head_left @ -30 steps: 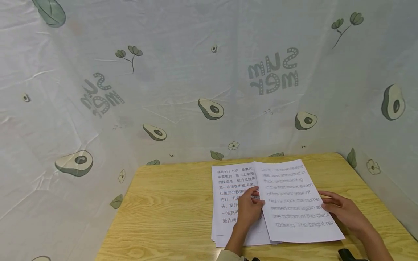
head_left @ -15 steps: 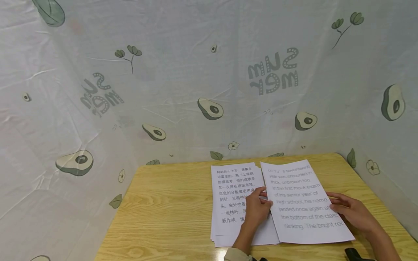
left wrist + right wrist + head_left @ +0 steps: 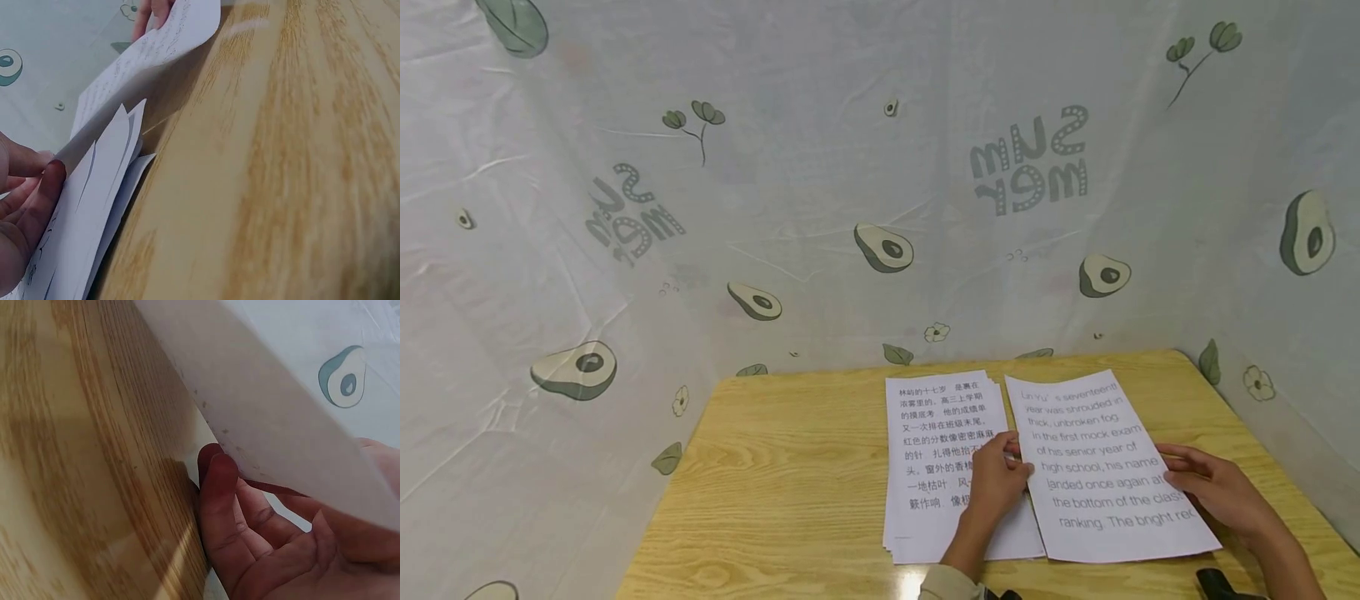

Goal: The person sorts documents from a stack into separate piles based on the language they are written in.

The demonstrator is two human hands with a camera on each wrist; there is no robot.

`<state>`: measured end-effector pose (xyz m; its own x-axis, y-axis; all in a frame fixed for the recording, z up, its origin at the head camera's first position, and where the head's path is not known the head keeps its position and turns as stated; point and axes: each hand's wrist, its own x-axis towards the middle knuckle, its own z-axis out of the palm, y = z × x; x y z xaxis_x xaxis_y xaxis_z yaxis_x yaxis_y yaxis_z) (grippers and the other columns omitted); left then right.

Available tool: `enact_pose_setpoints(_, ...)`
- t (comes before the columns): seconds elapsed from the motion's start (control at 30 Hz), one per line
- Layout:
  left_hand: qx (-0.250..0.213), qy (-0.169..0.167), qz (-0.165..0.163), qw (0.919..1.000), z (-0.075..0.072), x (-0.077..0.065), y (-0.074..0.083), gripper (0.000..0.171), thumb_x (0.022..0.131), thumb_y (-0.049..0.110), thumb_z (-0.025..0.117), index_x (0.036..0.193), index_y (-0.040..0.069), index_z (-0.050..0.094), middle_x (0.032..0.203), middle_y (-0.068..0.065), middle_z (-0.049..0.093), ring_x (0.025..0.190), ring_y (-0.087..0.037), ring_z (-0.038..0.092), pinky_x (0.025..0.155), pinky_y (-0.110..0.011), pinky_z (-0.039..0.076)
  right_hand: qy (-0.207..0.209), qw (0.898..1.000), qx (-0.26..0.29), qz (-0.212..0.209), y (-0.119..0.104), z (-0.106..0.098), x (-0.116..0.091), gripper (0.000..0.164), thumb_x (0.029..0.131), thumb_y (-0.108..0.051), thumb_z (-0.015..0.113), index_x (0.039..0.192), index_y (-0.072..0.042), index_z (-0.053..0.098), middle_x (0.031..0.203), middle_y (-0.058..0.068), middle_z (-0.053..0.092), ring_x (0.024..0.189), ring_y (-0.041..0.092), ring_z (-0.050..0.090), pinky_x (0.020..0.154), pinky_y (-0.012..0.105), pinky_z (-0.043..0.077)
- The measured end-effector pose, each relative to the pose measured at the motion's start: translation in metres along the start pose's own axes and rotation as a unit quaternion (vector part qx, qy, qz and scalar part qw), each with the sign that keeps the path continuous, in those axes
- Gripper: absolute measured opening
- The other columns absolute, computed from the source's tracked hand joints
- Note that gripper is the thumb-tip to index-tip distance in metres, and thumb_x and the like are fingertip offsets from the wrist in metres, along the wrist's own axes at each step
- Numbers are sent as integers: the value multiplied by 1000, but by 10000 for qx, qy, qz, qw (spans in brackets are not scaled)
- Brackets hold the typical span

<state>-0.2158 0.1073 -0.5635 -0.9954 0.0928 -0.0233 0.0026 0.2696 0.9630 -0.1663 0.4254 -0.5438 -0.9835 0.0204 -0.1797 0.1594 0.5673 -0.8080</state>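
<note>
A white sheet with English print (image 3: 1097, 467) is held by its two long edges, raised off the table in both wrist views. My left hand (image 3: 997, 483) pinches its left edge between thumb and fingers; in the left wrist view that hand (image 3: 25, 200) is beside the stack. On the right edge, my right hand (image 3: 1217, 492) grips the sheet, its fingers (image 3: 219, 500) curled beneath the paper in the right wrist view. Left of the sheet lies a stack of papers (image 3: 936, 467) with Chinese print on top, its lower sheets slightly fanned and partly covered by my left hand.
The yellow wood-grain table (image 3: 775, 467) extends to the left of the papers. A pale curtain (image 3: 805, 183) with avocado prints hangs behind and at both sides. Near the table's front, a black object (image 3: 1217, 583) shows by the right wrist.
Both hands have carried the English sheet to the right, off the stack. More of the Chinese page now shows, and a narrow gap lies between the two.
</note>
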Motion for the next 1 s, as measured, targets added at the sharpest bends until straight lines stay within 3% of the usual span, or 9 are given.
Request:
enact_pose_setpoints(0.4, 197, -50, 158, 9997, -1, -1, 3, 53, 86, -1, 85, 137, 5, 71, 100, 4, 72, 76, 4, 62, 65, -14, 55, 15, 9999, -43, 156, -4, 1, -1, 61, 111, -19, 58, 156, 17, 37, 130, 34, 65, 85, 6, 69, 71, 32, 62)
enact_pose_setpoints(0.57, 338, -18, 261, 9991, -6, -3, 5, 52, 88, 8, 85, 138, 6, 70, 103, 4, 74, 80, 3, 66, 69, -16, 56, 66, 9984, -461, 323, -5, -5, -3, 65, 113, -32, 55, 153, 18, 42, 132, 36, 66, 85, -1, 64, 71, 28, 60)
enact_pose_setpoints(0.73, 158, 88, 368, 9992, -23, -5, 7, 50, 91, 10, 83, 139, 5, 69, 107, 0, 75, 80, 2, 67, 66, -17, 56, 367, 9936, -1043, 209, -8, -12, -10, 64, 113, -37, 55, 148, 16, 50, 131, 36, 68, 82, -12, 56, 68, 26, 58)
enact_pose_setpoints(0.87, -45, 186, 322, 9993, -43, -6, 4, 51, 92, 11, 82, 141, 5, 68, 112, -5, 75, 82, 1, 66, 63, -17, 57, 377, 9930, -1119, 62, -18, -9, -10, 63, 112, -37, 56, 148, 15, 51, 129, 34, 70, 84, -9, 57, 68, 26, 56)
enact_pose_setpoints(1.0, 48, 321, 303, 9990, -65, -7, -4, 51, 93, 14, 82, 142, 7, 68, 116, -7, 76, 82, 0, 64, 64, -17, 57, 352, 9938, -1027, -228, -32, 2, -6, 59, 112, -31, 58, 147, 16, 52, 126, 31, 71, 86, -2, 61, 70, 24, 58)
